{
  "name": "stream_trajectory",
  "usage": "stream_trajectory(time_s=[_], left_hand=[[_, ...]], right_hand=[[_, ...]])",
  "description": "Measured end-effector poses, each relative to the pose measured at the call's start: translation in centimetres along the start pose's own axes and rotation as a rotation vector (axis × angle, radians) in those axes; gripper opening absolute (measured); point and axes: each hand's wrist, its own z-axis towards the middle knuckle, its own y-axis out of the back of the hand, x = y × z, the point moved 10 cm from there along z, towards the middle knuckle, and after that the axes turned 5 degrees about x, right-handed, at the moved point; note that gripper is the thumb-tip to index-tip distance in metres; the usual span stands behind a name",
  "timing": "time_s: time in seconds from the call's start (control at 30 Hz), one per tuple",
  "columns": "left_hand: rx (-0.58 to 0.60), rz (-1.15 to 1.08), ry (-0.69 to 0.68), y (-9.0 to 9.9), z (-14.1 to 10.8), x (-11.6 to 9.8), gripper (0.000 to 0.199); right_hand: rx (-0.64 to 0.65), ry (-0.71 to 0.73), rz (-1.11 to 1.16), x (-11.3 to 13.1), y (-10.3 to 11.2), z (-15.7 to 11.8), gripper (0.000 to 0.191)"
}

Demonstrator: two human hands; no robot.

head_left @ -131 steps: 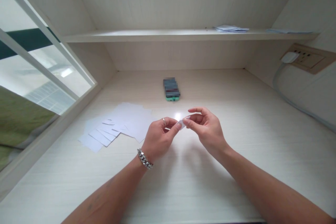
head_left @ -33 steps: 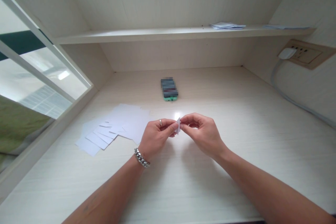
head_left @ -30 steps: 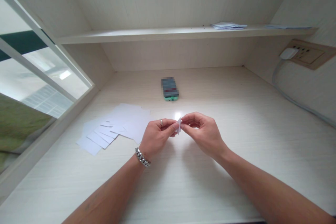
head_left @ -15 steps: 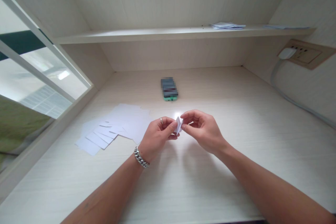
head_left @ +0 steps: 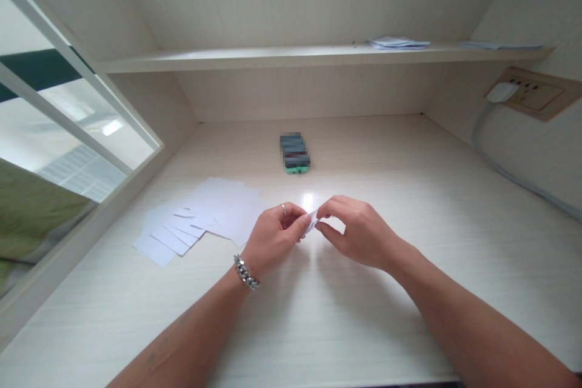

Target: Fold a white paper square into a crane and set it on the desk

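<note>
A small piece of folded white paper (head_left: 311, 225) is between my two hands, just above the desk. My left hand (head_left: 277, 229), with a ring and a chain bracelet, pinches its left side between thumb and fingers. At the paper's right end is my right hand (head_left: 359, 230), thumb below and index finger above, closed lightly around the edge. The fingers cover much of the paper, so its full folded shape is hidden. Left of my hands, loose white paper sheets (head_left: 231, 206) lie spread and overlapping, with several smaller paper pieces (head_left: 175, 236) on top of them.
Behind my hands a dark phone-like object with a green edge (head_left: 295, 154) lies on the desk (head_left: 364, 327). A shelf (head_left: 273, 59) crosses above, holding a stack of papers (head_left: 398, 43). On the right wall, a white plug (head_left: 501, 92) with a grey cable (head_left: 513, 179) sits in a socket.
The folded paper has tipped from upright to a slant toward the upper right. My right hand's fingers have shifted slightly to the right, with the thumb lower.
</note>
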Motion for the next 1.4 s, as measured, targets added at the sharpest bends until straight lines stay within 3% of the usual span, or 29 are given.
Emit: stream_trajectory(time_s=[0.47,1.03,1.2,1.4], left_hand=[[0.028,0.041,0.024,-0.2,0.1,0.1,0.021],[0.186,-0.416,0.176,-2.3,-0.3,1.1,0.027],[0.083,-0.425,0.155,-1.3,-0.4,1.0,0.026],[-0.048,-0.411,0.054,-0.2,-0.4,0.2,0.026]], right_hand=[[0.049,0.036,-0.191,0.6,-0.9,-0.2,0.017],[-0.094,0.202,-0.408,3.3,0.1,-0.4,0.025],[-0.148,0.183,-0.317,3.2,0.7,-0.6,0.023],[-0.304,0.141,-0.072,2.9,2.5,-0.9,0.019]])
